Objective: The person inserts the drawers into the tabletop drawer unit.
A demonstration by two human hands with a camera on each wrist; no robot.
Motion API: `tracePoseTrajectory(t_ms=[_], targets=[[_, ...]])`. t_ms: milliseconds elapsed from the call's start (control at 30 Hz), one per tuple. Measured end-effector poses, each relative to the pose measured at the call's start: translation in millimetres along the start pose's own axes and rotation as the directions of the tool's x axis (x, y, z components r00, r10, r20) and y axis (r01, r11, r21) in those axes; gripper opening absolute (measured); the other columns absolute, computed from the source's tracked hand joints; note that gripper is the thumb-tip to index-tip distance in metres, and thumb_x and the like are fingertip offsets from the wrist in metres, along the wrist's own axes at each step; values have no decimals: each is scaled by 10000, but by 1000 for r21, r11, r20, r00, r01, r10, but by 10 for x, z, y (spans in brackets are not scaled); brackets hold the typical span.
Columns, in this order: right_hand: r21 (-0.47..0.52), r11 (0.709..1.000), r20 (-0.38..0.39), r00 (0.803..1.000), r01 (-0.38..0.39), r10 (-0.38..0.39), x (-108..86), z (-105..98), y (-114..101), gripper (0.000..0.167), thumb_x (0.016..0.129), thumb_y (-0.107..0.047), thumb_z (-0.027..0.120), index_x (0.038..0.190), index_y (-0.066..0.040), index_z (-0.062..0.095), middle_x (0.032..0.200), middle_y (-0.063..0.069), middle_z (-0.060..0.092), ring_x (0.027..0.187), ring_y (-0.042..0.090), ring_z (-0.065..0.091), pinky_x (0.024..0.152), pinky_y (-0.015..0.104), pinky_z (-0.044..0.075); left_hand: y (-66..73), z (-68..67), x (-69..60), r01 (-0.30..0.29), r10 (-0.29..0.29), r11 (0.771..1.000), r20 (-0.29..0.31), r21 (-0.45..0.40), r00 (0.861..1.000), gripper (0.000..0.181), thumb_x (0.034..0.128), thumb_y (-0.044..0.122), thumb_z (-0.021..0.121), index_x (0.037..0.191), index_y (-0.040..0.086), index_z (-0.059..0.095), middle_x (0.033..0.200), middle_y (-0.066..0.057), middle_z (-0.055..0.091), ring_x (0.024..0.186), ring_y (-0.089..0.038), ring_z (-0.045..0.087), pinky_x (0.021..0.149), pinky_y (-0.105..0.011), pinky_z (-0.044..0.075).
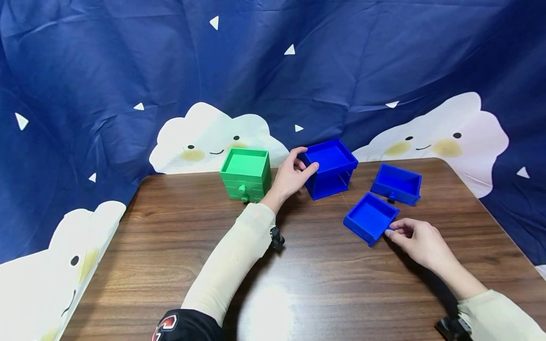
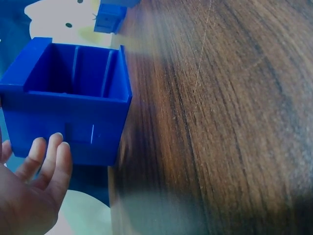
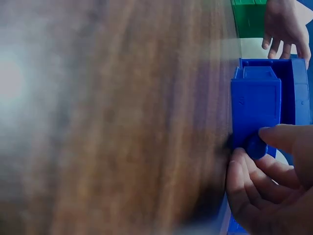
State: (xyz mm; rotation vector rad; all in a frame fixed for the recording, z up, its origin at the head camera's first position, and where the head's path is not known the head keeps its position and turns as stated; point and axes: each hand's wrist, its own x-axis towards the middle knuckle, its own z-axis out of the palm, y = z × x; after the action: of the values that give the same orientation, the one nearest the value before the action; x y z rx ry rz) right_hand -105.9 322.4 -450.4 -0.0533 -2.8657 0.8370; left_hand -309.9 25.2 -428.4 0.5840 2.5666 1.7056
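A blue box-shaped cabinet frame with a shallow tray top and a hollow front stands near the back of the table. My left hand holds its left side, thumb and forefinger spread along the top rim; the other fingers lie against the side wall. My right hand pinches the round knob of a blue drawer, in front and to the right of the frame. Whether that drawer touches the table cannot be told. A second blue drawer lies behind it, knob toward me.
A green cabinet with knobbed drawers stands left of the blue frame, close to my left wrist. The wooden table ends at a blue cloth backdrop with white clouds.
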Motion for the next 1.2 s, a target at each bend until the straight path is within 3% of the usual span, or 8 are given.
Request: tracePoseTrajectory(t_ms=[200, 300, 367, 567, 800, 1000, 1100, 1200], targets=[[25, 998, 80, 995, -54, 52, 35, -26, -1, 205, 953, -227, 815, 990, -29, 776, 818, -9, 760, 697, -14, 589, 651, 229, 466, -10, -12, -13, 1, -1, 1000, 4, -18, 1000, 578, 1008, 374, 751, 1521, 213, 538, 1024, -81, 606, 843, -155, 572, 731, -217, 457], [111, 990, 132, 989, -87, 72, 44, -29, -7, 176, 963, -166, 803, 980, 2, 754, 816, 22, 772, 670, 7, 639, 627, 226, 527, -12, -17, -13, -1, 1, 1000, 6, -17, 1000, 579, 1009, 379, 750, 1522, 213, 537, 1024, -80, 606, 843, -155, 570, 733, -220, 457], [223, 967, 172, 982, -120, 82, 46, -18, -8, 154, 969, -93, 779, 975, 52, 727, 821, 62, 787, 670, 21, 688, 631, 231, 591, -12, -17, -12, -3, 3, 1000, 8, -18, 1000, 579, 1010, 381, 748, 1522, 213, 537, 1027, -81, 608, 845, -151, 572, 737, -219, 459], [536, 812, 271, 958, -233, 96, 49, 18, 6, 79, 980, 62, 693, 949, 124, 656, 823, 41, 811, 719, 91, 777, 696, 287, 664, -7, -7, -8, -8, 8, 1000, 15, -12, 1000, 569, 1015, 373, 744, 1520, 214, 537, 982, -18, 579, 844, -151, 574, 739, -219, 466], [656, 696, 302, 947, -291, 111, 58, 22, 6, 101, 976, 91, 689, 885, 48, 679, 817, -4, 817, 731, 119, 798, 711, 284, 663, -8, -4, -2, -12, 12, 1000, 19, -13, 1000, 561, 1019, 377, 737, 1518, 217, 535, 990, -27, 579, 833, -143, 572, 739, -222, 465], [771, 553, 299, 946, -316, 123, 52, 37, -18, 167, 978, 138, 651, 858, 32, 697, 833, 40, 809, 757, 141, 802, 736, 293, 668, -8, -12, -8, -12, 12, 1000, 18, -14, 1000, 557, 1024, 366, 734, 1520, 215, 532, 1014, -75, 594, 833, -147, 565, 743, -228, 461], [802, 507, 292, 948, -316, 129, 57, 43, -30, 187, 985, 149, 631, 854, 32, 694, 853, 38, 812, 773, 153, 807, 748, 299, 669, -6, -12, -9, -11, 11, 1000, 19, -18, 1000, 561, 1023, 368, 735, 1522, 213, 531, 1013, -74, 592, 833, -148, 563, 740, -228, 459], [815, 484, 288, 947, -319, 140, 72, 46, -54, 201, 985, 150, 634, 843, 22, 697, 859, 31, 817, 773, 154, 808, 749, 298, 669, -8, -9, -7, -9, 9, 1000, 17, -19, 1000, 561, 1022, 366, 736, 1521, 214, 531, 995, -45, 581, 832, -144, 563, 741, -224, 457]])
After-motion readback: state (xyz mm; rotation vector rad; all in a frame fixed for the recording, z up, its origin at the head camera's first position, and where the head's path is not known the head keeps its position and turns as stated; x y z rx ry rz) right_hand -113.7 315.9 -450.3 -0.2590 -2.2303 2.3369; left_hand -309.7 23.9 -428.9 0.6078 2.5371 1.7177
